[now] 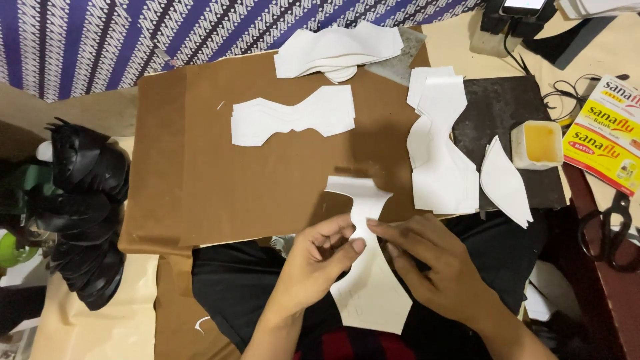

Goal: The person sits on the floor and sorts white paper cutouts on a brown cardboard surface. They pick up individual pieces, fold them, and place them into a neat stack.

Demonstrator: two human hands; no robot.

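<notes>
My left hand [319,261] and my right hand [433,263] both pinch one white cut piece [363,200] with a narrow waist, held over my lap at the near edge of a brown board [200,173]. The thumbs meet at the piece's waist; its wide lower end hangs between my wrists. A stack of similar white pieces [293,117] lies flat on the board farther away.
More white stacks lie at the back [337,52] and right [440,147]. A small square tub of yellow glue [537,144] sits on a dark slab. Scissors [608,230], yellow-red boxes [607,133] and a heap of black pieces [87,207] flank the board.
</notes>
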